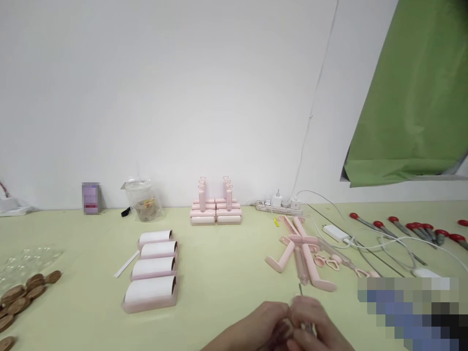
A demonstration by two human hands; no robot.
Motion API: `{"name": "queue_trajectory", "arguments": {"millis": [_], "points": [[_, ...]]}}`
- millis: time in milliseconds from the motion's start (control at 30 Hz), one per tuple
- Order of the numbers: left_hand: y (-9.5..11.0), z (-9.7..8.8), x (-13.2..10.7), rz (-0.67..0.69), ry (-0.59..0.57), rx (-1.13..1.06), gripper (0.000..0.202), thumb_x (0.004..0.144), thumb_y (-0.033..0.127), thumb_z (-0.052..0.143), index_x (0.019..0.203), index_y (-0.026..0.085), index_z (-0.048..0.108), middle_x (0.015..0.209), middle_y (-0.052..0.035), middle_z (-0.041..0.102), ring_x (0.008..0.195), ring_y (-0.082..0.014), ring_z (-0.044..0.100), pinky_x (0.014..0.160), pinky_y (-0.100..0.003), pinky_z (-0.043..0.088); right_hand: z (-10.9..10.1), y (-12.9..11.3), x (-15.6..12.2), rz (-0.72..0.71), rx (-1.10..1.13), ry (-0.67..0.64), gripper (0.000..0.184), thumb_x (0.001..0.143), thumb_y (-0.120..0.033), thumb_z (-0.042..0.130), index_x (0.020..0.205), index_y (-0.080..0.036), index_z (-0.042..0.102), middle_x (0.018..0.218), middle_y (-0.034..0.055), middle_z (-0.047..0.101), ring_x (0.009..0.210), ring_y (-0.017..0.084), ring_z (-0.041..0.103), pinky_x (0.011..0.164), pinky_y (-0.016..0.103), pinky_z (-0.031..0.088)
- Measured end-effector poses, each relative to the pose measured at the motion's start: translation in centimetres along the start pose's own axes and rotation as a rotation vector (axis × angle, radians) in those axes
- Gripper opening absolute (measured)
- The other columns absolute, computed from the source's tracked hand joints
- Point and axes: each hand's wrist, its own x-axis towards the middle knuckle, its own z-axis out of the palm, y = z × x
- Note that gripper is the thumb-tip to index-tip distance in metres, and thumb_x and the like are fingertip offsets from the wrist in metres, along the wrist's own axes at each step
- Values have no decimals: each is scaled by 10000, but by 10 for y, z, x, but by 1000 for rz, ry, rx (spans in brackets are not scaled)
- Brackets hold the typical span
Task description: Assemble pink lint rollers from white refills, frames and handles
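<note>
My left hand [268, 319] and my right hand [310, 312] are pressed together at the near edge of the view, fingers curled. A thin grey rod [300, 289] pokes up from the top of my right hand, and a bit of grey shows between its fingers lower down. What my left fingers grip is hidden. Just beyond my hands lies a loose pile of pink plastic roller handle parts [310, 267]. Small pink heart-shaped loops [332, 263] lie to its right. Left of my hands, several white lint rolls [151, 291] in pink covers lie in a column.
Assembled pink lint rollers [215, 213] stand by the wall. A power strip [280, 208] with white cables and adapters [335, 233] lies behind the parts. Red-capped grey tools [398, 225] are at right, a plastic bag [144, 202] and brown discs [20, 304] at left.
</note>
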Motion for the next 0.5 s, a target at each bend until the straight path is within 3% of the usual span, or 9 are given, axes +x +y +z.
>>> {"name": "queue_trajectory", "arguments": {"millis": [67, 100, 133, 200, 300, 433, 500], "points": [[1, -1, -6, 62, -16, 173, 160, 747, 261, 419, 681, 157, 520, 513, 56, 387, 437, -60, 339, 430, -187, 255, -5, 6, 7, -46, -156, 190, 215, 789, -203, 455, 969, -240, 567, 874, 81, 606, 833, 230, 576, 713, 337, 437], [2, -1, -10, 90, 1, 249, 159, 749, 260, 435, 702, 154, 544, 536, 54, 399, 461, -62, 351, 452, -190, 262, -7, 8, 10, -30, -191, 197, 202, 794, -203, 449, 956, -227, 567, 843, 79, 610, 782, 219, 587, 667, 317, 438], [4, -1, -13, 108, 25, 319, 170, 759, 280, 448, 730, 157, 561, 556, 53, 407, 480, -65, 358, 463, -192, 262, -9, 9, 13, 25, -188, 153, 159, 810, -209, 427, 862, -214, 577, 742, 57, 608, 668, 187, 590, 583, 277, 428], [9, 0, -21, 129, 75, 463, 244, 785, 376, 444, 771, 169, 574, 572, 55, 393, 492, -69, 349, 464, -192, 251, -8, 8, 16, 132, -94, 44, 289, 851, -229, 363, 596, -205, 497, 493, -13, 510, 423, 115, 494, 426, 219, 344], [18, 1, -30, 153, 98, 673, 350, 784, 503, 424, 795, 190, 581, 571, 51, 403, 481, -78, 350, 452, -193, 249, -3, 3, 12, 232, 81, -9, 412, 884, -285, 297, 481, -205, 332, 404, -44, 391, 356, 87, 396, 395, 207, 293], [22, -2, -32, 239, 52, 949, 370, 804, 507, 388, 716, 209, 588, 497, 42, 428, 442, -97, 385, 468, -204, 290, -8, 6, 13, 625, 343, -5, 469, 860, -461, 283, 458, -220, 288, 387, -49, 316, 370, 104, 371, 396, 216, 316], [22, -4, -28, 316, 61, 1091, 329, 785, 507, 429, 778, 217, 584, 520, 30, 491, 473, -123, 451, 498, -211, 325, -20, 17, 20, 802, 416, 48, 492, 846, -505, 262, 449, -223, 331, 369, -47, 321, 356, 115, 369, 394, 227, 330]]}}
